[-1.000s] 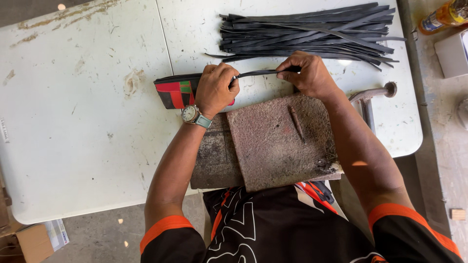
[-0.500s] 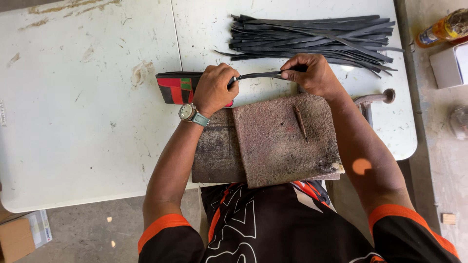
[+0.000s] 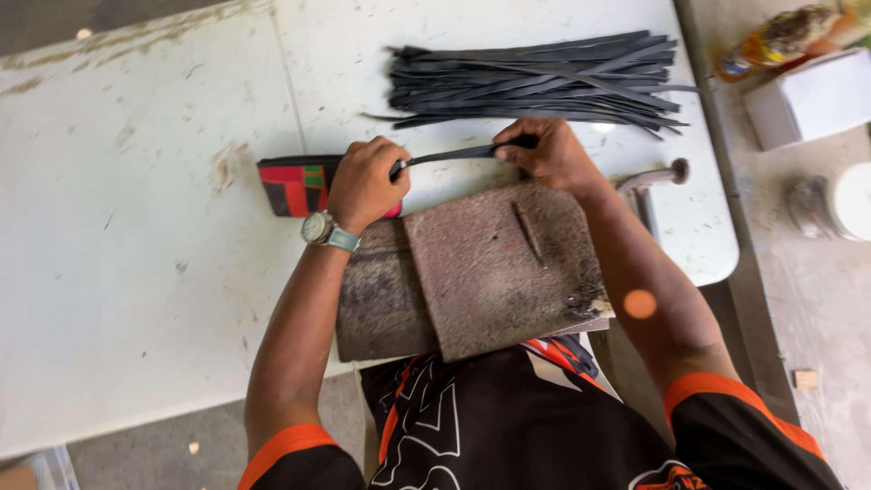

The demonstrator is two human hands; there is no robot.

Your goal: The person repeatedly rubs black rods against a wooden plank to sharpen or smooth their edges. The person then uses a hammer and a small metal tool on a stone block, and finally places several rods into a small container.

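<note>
A single black strip (image 3: 454, 154) is stretched taut between both hands, running almost level just above the far edge of the worn brown pad (image 3: 494, 263) that lies in front of the person. The left hand (image 3: 365, 181) has its fingers curled tight around the strip's left end, fist closed, a pale blue-strapped wristwatch (image 3: 322, 230) on the wrist below it. The right hand (image 3: 552, 154) pinches the other end, fingers folded down over the strip so its tip is hidden under them. Both hands sit at the pad's top edge, the left over the end of a red, green and black patterned pouch (image 3: 290, 186) that pokes out from beneath it.

Just beyond the hands, a loose bundle of black strips (image 3: 535, 80) lies across the white counter (image 3: 136, 227), near the held strip but apart from it. The pad overhangs the counter's near edge, resting partly over the person's lap and black-and-orange shirt (image 3: 508, 426). To the right of the pad, a curved metal handle (image 3: 653, 175) sits at the counter's edge. Off the counter on the right stand a white box (image 3: 807, 98), an orange bottle (image 3: 785, 36) lying on its side, and a white round container (image 3: 851, 201).
</note>
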